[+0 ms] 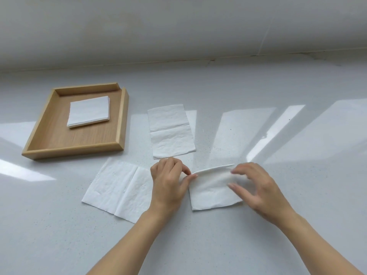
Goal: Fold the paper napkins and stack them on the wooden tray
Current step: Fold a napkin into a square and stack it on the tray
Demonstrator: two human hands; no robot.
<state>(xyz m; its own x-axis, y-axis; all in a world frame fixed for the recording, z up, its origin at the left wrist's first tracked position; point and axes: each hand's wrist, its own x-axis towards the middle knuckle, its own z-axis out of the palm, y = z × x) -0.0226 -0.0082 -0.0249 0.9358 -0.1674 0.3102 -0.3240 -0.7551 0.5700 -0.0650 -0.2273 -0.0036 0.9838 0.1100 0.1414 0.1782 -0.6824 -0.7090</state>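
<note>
Two bare forearms are seen entering from six o'clock, nearest the camera, and are stretched over a pale speckled countertop [258, 86] that fills most of the view and is streaked with bright reflections. Behind it, toward twelve o'clock, a plain light wall [178, 26] is met along a seam.

At about ten o'clock a wooden tray [73, 150] is set flat on the countertop, and a small stack of folded napkins [88, 112] is held in its far half, clear of the rims.

Near seven o'clock of centre an unfolded napkin [115, 189] is spread flat, creased down its middle, and its right edge is covered by the left hand [168, 183]. Just past the hands, toward twelve o'clock, a second opened napkin [170, 132] is laid lengthwise with one crease across it.

Between the hands, at roughly five o'clock of centre, a half-folded napkin [212, 190] is being worked; its top fold is raised off the surface. Its left corner is pinched between the left thumb and forefinger, the other fingers being curled narrow. The right hand [260, 187] is held over the napkin's right end with fingers spread loosely; whether the paper is gripped cannot be told.
</note>
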